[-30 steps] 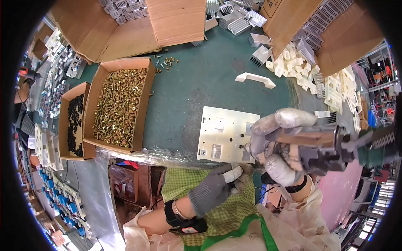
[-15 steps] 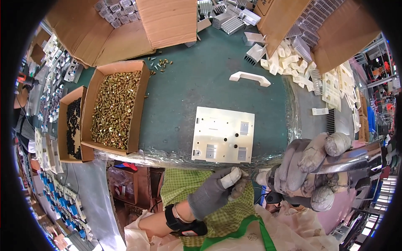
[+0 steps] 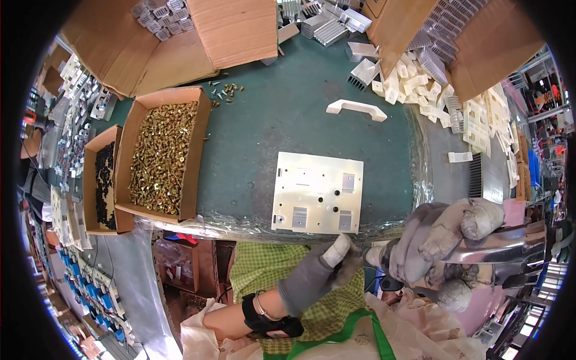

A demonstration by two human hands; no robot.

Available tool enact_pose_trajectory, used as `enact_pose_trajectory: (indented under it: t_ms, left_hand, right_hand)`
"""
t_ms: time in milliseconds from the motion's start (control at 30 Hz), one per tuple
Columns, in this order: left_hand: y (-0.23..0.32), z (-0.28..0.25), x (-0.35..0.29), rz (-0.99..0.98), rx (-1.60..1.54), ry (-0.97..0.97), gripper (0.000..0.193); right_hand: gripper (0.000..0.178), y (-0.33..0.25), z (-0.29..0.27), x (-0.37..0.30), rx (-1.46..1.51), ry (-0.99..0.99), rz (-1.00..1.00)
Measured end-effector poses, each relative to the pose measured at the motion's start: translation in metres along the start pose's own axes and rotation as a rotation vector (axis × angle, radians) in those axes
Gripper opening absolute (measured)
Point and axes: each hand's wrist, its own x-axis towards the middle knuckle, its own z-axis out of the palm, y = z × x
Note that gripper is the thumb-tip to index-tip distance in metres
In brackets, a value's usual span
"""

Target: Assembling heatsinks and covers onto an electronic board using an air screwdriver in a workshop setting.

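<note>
My left hand (image 3: 318, 273), in a grey glove with a pale taped thumb, hovers over my lap just below the table edge. Its fingers are drawn together and partly blurred; whatever they hold is hidden. To the right, my right hand (image 3: 441, 246), gloved with taped fingertips, is wrapped round a shiny metal cylindrical tool (image 3: 510, 245) lying sideways. A cream plastic plate (image 3: 312, 189) rests flat near the table's front edge, beyond my left hand. Grey metal pieces and several black screws sit in it. Farther off lies a white handle (image 3: 358, 108).
On the left stand a cardboard tray of brass-coloured screws (image 3: 162, 156) and a narrower tray of black screws (image 3: 105, 180). Loose screws (image 3: 225, 91) lie behind them. Cardboard boxes (image 3: 237, 33) and finned heat sinks (image 3: 329, 31) fill the back; white handles (image 3: 414, 84) are piled at right.
My left hand has shifted slightly right and up, its fingers moving. My right hand and the metal tool have tilted and lowered a little. The plate stays on the table.
</note>
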Motion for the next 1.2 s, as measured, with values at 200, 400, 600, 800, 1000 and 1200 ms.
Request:
enact_pose_trajectory:
  t_ms: [200,400,600,800,1000,1200]
  left_hand:
    - [-0.010,0.003,-0.008,-0.014,-0.119,0.032,0.038]
    - [-0.001,-0.008,-0.019,-0.028,-0.004,0.040,0.034]
    - [0.004,-0.003,-0.019,-0.026,0.184,0.169,0.032]
    - [0.004,-0.007,-0.017,-0.042,0.162,0.140,0.029]
    - [-0.001,-0.010,-0.015,0.022,0.094,0.189,0.025]
    - [-0.002,-0.014,-0.014,0.043,0.097,0.153,0.027]
  right_hand:
    - [0.061,0.010,-0.013,-0.005,-0.053,-0.009,-0.008]
    - [0.068,-0.003,-0.019,0.002,-0.057,0.007,0.168]
    - [0.058,0.006,0.007,-0.012,-0.221,0.249,0.143]
    - [0.053,0.011,-0.011,-0.010,-0.313,-0.084,0.067]
    - [0.063,0.012,-0.007,-0.001,-0.149,-0.072,0.204]
    - [0.063,0.018,0.005,0.004,-0.259,0.089,0.167]
